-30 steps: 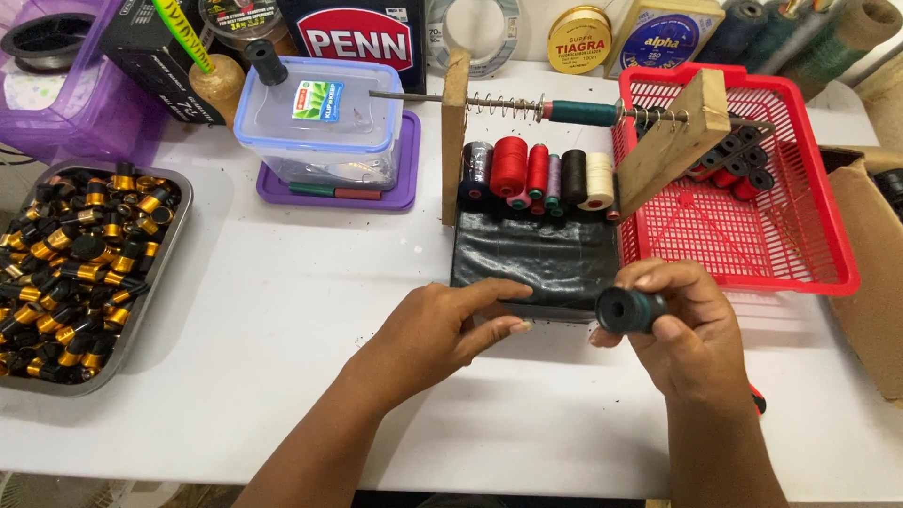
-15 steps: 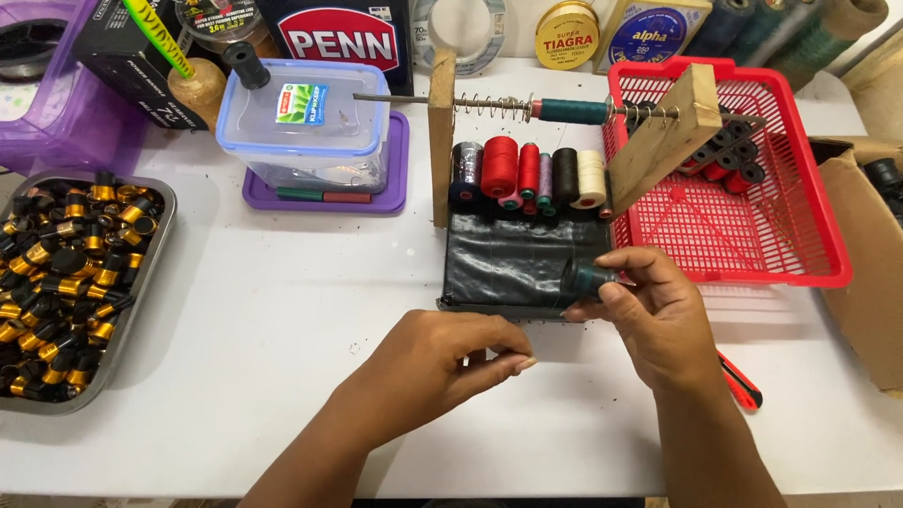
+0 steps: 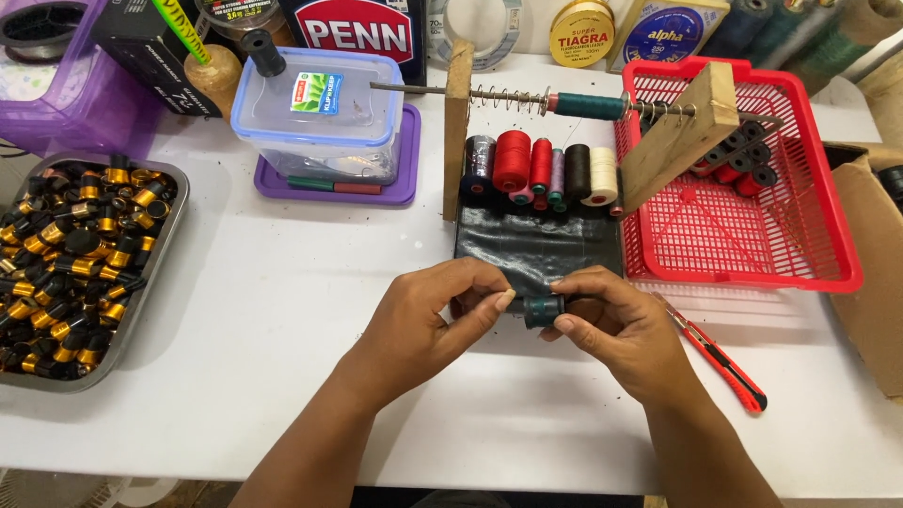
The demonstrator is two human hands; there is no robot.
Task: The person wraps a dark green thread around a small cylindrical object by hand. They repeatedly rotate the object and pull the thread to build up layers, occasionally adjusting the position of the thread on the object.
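White worktable (image 3: 282, 310), left to right: metal tray (image 3: 160, 282) of black-and-gold ferrules; our left hand (image 3: 428, 325), fingers curled narrow, pinching toward the small dark teal spool (image 3: 544, 309); our right hand (image 3: 616, 329) gripping that spool over the black mat (image 3: 536, 246). We are judging steady, light tension best.

We see a white counter (image 3: 282, 310), a red basket (image 3: 752, 235), a black mat (image 3: 536, 249), and a dark teal spool (image 3: 544, 310). The thread spools (image 3: 546, 169) run black, red, purple, black, cream. Black-and-gold pieces fill the grey tray (image 3: 160, 254). The cutter (image 3: 720, 362) is red and black.
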